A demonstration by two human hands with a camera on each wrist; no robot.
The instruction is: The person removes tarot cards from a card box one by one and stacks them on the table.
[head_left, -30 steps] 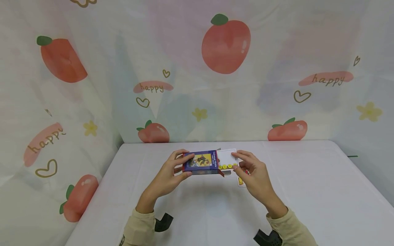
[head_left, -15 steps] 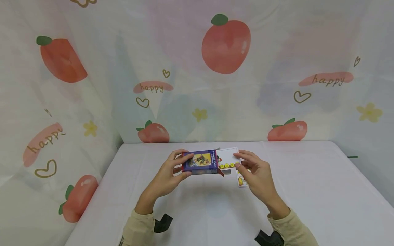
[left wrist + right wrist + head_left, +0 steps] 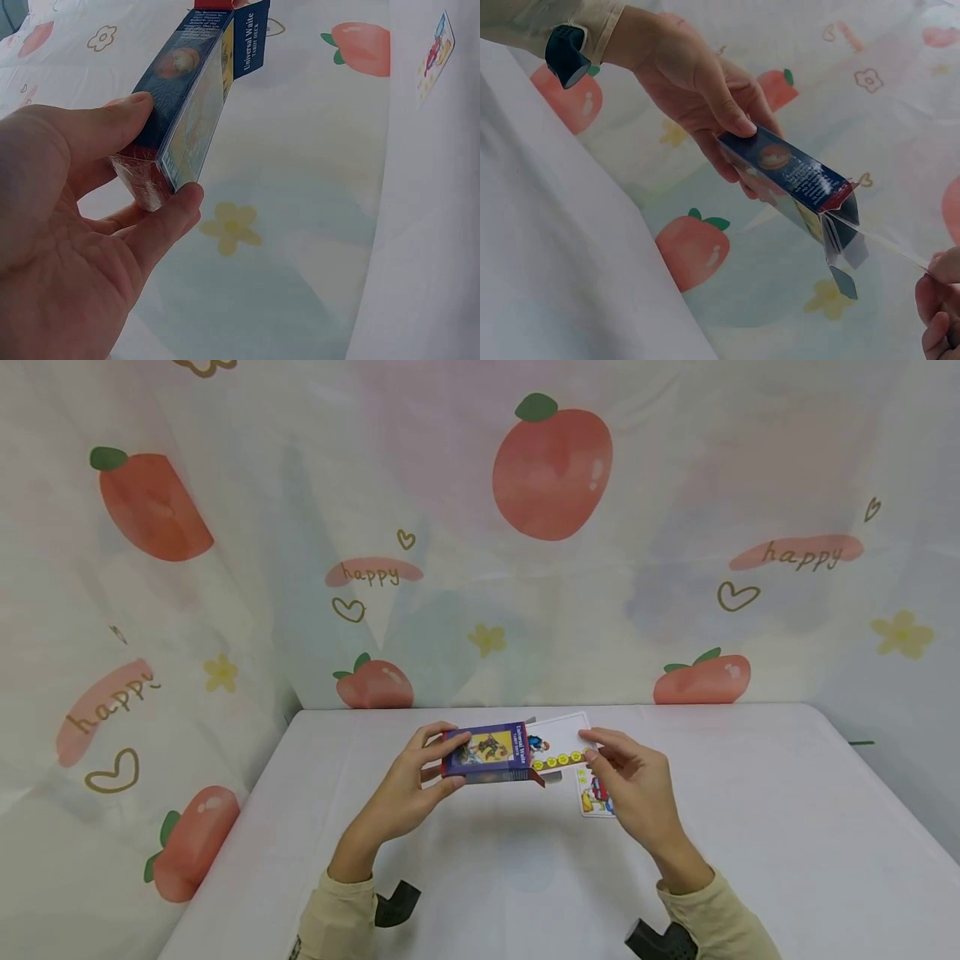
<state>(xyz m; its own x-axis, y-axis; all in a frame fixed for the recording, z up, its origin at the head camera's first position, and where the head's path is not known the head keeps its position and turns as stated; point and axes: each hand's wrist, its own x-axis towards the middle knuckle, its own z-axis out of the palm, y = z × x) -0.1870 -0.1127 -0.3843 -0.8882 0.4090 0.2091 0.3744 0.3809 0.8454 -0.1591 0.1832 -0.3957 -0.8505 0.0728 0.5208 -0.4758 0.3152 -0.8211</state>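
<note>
My left hand [image 3: 405, 797] grips a blue tarot deck box [image 3: 487, 753] by its closed end, thumb on one narrow side and fingers on the other. "Universal Waite" is printed on the box's open flap [image 3: 251, 41]. From the open end sticks a tarot card [image 3: 558, 739], mostly white with a row of yellow discs along one edge. Thumb and fingers of my right hand [image 3: 637, 789] pinch the card's outer end. The card's inner end is hidden in the box. Below the right fingers, a second card [image 3: 595, 793] lies on the table, partly covered by that hand.
The white-covered table [image 3: 517, 877] spreads beneath both hands. Behind it hangs a curtain [image 3: 450, 635] printed with fruit, flowers and "happy". A black wrist camera [image 3: 397, 903] sits at the left sleeve, another black camera [image 3: 660, 941] at the right.
My right hand has drawn the card rightward, farther out of the box, and the card has tilted up slightly. More of the card on the table shows. The left hand has hardly moved.
</note>
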